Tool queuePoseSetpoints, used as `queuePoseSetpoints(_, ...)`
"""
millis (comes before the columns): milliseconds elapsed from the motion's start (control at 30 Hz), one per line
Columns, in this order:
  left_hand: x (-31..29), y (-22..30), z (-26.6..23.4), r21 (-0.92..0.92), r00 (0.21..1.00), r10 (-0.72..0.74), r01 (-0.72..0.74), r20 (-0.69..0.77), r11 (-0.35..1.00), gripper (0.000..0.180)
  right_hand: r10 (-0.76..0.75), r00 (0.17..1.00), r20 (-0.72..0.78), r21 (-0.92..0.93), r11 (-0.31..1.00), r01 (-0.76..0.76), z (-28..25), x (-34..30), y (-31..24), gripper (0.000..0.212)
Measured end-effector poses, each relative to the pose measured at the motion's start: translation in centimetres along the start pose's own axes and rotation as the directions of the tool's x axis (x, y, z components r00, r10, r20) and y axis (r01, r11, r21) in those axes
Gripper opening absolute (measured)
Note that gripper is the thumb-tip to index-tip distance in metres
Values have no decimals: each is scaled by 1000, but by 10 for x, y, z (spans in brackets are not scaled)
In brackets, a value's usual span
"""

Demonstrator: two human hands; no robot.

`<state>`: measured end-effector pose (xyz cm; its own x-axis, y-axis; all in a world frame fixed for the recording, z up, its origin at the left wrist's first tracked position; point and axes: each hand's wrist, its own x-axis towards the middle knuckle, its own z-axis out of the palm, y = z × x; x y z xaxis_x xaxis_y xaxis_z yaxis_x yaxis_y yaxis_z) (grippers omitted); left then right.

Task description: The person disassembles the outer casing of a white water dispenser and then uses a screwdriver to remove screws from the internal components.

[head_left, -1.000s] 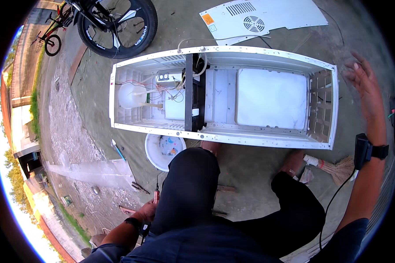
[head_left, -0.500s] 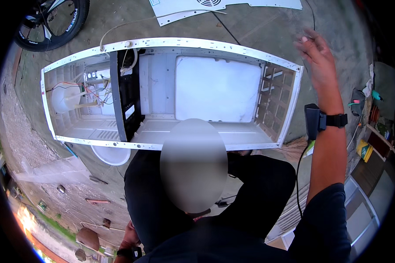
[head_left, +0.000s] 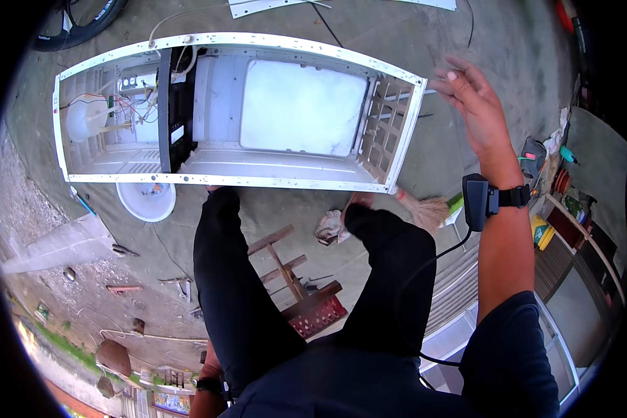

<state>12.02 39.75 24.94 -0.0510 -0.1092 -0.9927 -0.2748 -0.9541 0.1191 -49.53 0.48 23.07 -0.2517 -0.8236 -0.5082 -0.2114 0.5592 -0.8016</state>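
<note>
Right hand: my right hand [head_left: 475,104] is raised just beyond the right end of the white casing [head_left: 230,111], fingers spread loosely, holding nothing. It looks close to the casing's corner, though I cannot tell whether a fingertip touches it.
Left hand: only my wrist with a dark band [head_left: 209,383] shows at the bottom edge, low by my hip; the hand itself is hidden, so I cannot tell its grip.
Casing: a long open white metal box lying flat on the concrete floor [head_left: 467,42], in front of my legs. It has a pale frosted panel [head_left: 301,108] in the middle, a slotted grille [head_left: 383,125] at the right end, and a black divider [head_left: 176,104] with loose wires [head_left: 118,104] at the left end.
Near my feet: a white bowl [head_left: 146,200] just beside the casing's near edge, a crumpled rag [head_left: 329,226], a straw broom head [head_left: 428,209] and a wooden frame [head_left: 285,268] between my legs.
Wrist: a black device [head_left: 477,202] strapped on my right forearm, cable trailing down.
</note>
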Motion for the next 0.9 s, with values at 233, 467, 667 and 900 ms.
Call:
queuePoseSetpoints(233,8,3,36,-67,983,-179,175,-52,982,32,-5,990,139,35,999,0,-1,9,74,50)
queuePoseSetpoints(467,68,-12,54,-139,958,-251,233,-137,963,33,-32,995,90,127,992,21,14,16,113,51)
queuePoseSetpoints(667,131,-15,49,-131,956,-230,208,-182,969,33,-194,981,20,183,965,187,29,21,118,51)
queuePoseSetpoints(900,192,-10,17,-46,962,-105,96,-253,994,34,-372,924,-93,184,905,383,31,6,104,53)
